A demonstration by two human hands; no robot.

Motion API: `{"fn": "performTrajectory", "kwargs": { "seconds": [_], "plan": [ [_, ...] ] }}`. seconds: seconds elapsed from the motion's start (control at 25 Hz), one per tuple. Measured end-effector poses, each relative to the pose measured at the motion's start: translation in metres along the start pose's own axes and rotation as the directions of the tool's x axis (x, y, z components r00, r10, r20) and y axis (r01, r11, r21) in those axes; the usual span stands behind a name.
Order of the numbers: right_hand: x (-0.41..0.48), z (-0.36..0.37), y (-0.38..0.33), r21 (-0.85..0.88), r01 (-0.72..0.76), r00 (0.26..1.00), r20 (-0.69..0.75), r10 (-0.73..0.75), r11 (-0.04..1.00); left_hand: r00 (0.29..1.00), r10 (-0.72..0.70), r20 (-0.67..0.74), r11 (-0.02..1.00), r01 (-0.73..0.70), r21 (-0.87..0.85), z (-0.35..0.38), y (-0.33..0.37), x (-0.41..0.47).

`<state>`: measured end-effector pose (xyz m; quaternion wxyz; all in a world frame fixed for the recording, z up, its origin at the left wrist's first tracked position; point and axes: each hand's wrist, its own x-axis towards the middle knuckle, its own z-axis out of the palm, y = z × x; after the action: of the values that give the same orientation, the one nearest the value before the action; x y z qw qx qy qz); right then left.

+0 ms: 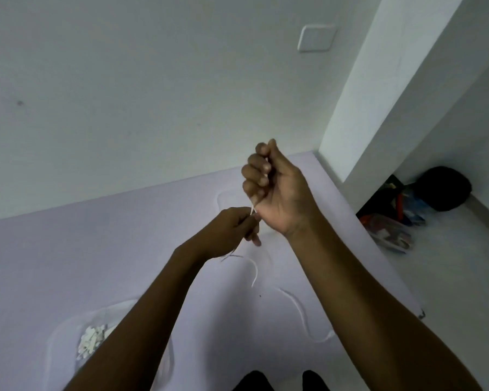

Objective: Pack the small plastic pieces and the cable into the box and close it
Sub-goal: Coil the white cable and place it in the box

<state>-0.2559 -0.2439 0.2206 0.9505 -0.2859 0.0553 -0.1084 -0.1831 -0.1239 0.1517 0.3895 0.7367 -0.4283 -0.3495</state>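
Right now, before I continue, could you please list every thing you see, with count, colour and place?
cable: one, white, between both hands, loop hanging over the sheet
plastic pieces: many, white, inside the box
box: one, clear, lower left on the sheet
sheet: one, lilac, under the box
switch plate: one, white, on the wall
bag: one, black, floor at right
left hand: pinches the cable, lower
right hand: grips the cable, higher
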Motion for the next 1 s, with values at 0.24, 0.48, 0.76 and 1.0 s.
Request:
{"fn": "performTrajectory", "kwargs": {
  "seconds": [0.24,0.48,0.76,1.0],
  "plan": [
    [0.031,0.006,-0.042,-0.848,0.151,0.952,-0.013,-0.306,0.507,0.989,0.147,-0.034,0.988,-0.145,0.053,-0.036,0.07,-0.027],
    [0.013,0.004,-0.024,-0.883,-0.15,0.987,-0.112,0.112,0.444,0.861,0.337,-0.38,0.937,-0.347,0.044,-0.074,0.091,-0.034],
    [0.002,0.046,-0.026,-0.066,-0.205,0.917,0.336,0.215,0.977,0.831,0.273,-0.484,0.962,-0.248,0.116,-0.066,0.057,-0.009],
    [0.043,0.028,-0.04,-0.424,0.4,0.913,0.106,-0.395,0.812,0.931,0.226,-0.286,0.963,-0.169,0.209,-0.059,0.063,-0.03]
  ]
}}
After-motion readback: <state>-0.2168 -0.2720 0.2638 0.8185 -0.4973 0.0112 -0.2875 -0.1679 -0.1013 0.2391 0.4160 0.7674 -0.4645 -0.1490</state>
